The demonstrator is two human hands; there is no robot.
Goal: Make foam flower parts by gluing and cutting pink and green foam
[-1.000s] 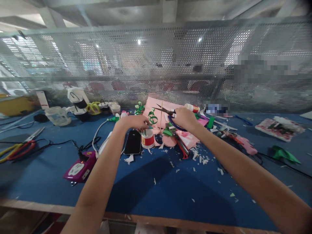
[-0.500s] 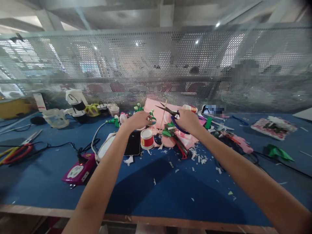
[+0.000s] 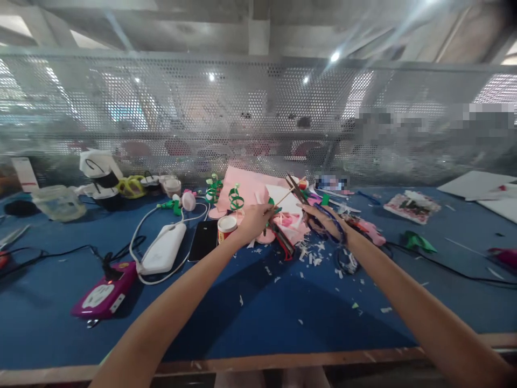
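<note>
My left hand (image 3: 253,222) is closed in a pinch on the lower end of a thin wooden stick (image 3: 287,195) that slants up to the right. My right hand (image 3: 323,221) has its fingers through the blue handles of scissors (image 3: 298,193), whose blades meet the stick near its upper end. A red and white paper cup (image 3: 225,227) stands just left of my left hand, with a green paper spiral (image 3: 236,199) behind it. Pink paper (image 3: 246,186) and green scraps lie beneath both hands.
A black phone (image 3: 204,240), a white power bank (image 3: 163,255) with its cable and a purple power strip (image 3: 103,293) lie to the left. Small containers (image 3: 99,178) stand at the back left. Paper snippets (image 3: 315,256) litter the blue table (image 3: 283,312). A perforated metal screen (image 3: 258,118) closes the back.
My left hand left the green spiral by the cup and now pinches the wooden stick. My right hand lowered and turned the scissors toward the stick. The camera panned right.
</note>
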